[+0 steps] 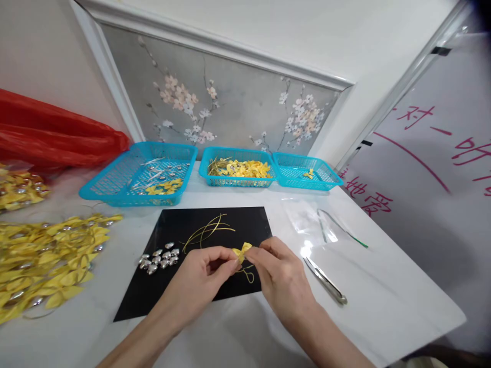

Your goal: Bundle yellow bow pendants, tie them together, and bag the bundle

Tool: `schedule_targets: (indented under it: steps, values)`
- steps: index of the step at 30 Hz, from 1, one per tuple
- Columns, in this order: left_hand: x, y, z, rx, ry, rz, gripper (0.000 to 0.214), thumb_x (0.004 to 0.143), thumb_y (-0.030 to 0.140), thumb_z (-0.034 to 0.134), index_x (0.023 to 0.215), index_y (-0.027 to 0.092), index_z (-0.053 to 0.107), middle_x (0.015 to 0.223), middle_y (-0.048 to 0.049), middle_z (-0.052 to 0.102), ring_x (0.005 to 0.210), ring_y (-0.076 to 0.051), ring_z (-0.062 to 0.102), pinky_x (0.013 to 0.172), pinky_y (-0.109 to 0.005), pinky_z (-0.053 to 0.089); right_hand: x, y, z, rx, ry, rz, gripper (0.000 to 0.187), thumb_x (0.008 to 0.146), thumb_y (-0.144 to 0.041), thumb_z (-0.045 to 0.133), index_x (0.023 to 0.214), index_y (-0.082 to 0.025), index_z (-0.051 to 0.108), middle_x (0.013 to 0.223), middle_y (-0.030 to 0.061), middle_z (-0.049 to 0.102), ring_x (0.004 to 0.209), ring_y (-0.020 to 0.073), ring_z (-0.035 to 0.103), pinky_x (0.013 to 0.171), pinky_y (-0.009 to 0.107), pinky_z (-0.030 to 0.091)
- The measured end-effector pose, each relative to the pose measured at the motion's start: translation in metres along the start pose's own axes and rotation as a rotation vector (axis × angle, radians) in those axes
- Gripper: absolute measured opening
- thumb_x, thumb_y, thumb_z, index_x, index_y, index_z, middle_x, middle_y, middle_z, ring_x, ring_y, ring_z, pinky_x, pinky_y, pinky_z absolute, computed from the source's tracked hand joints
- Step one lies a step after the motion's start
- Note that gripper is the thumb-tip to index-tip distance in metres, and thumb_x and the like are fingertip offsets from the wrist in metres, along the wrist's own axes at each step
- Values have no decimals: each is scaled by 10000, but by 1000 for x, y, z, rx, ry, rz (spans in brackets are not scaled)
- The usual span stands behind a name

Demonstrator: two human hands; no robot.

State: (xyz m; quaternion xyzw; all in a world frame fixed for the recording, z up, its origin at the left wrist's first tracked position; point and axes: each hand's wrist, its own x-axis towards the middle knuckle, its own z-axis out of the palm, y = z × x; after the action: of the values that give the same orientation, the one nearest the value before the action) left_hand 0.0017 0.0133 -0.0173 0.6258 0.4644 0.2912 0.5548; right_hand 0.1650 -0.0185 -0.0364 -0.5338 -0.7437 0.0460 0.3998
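Observation:
My left hand (199,278) and my right hand (282,276) meet over the front edge of a black mat (249,222), both pinching a small yellow ribbon bow (242,251). A thin gold cord (248,274) loops down from the bow between my fingers. On the mat lie several loose gold cords (207,230) and a cluster of small silver heart pieces (159,258), just left of my left hand.
Three blue baskets stand at the back: left (111,186), middle (236,171) full of yellow bows, right (307,176). A pile of finished yellow bows (42,260) covers the left. Metal tweezers (326,281) and clear plastic bags (314,222) lie right. A red bag (53,133) sits far left.

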Motion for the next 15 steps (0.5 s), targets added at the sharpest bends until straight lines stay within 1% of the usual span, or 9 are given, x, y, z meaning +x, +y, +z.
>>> schedule_targets:
  steps: [4, 8, 10, 12, 15]
  values:
    - [0, -2, -1, 38, -35, 38, 206, 818, 363, 551, 791, 182, 646, 803, -32, 661, 824, -201, 597, 760, -320, 480, -2, 3, 0, -24, -50, 9, 295, 890, -122, 404, 883, -189, 692, 720, 50, 534, 594, 119, 511, 538, 208, 428]
    - [0, -5, 0, 86, -46, 89, 195, 849, 339, 509, 779, 190, 613, 772, -14, 628, 788, -177, 585, 732, -299, 477, -3, 4, -2, -179, -88, -57, 332, 879, -66, 365, 902, -195, 670, 735, 49, 540, 620, 131, 499, 504, 206, 380]
    - [0, -6, 0, 82, -40, 94, 194, 860, 342, 491, 790, 195, 598, 760, -5, 607, 771, -168, 577, 717, -292, 477, -3, 5, -4, -209, -98, -95, 342, 871, -42, 357, 910, -200, 658, 771, 54, 551, 661, 141, 512, 517, 210, 375]
    - [1, -6, 0, 34, -33, 80, 187, 863, 346, 485, 808, 197, 583, 750, 4, 589, 756, -160, 574, 712, -289, 481, -2, 6, -5, -177, -112, -116, 355, 873, -31, 348, 924, -208, 650, 794, 54, 558, 687, 143, 523, 542, 213, 386]
    - [2, -6, 1, -22, -33, 50, 180, 858, 344, 493, 800, 194, 574, 727, 11, 570, 737, -153, 570, 709, -289, 485, 0, 6, -6, -83, -150, -96, 347, 880, -37, 344, 920, -199, 648, 783, 48, 557, 656, 130, 519, 550, 208, 397]
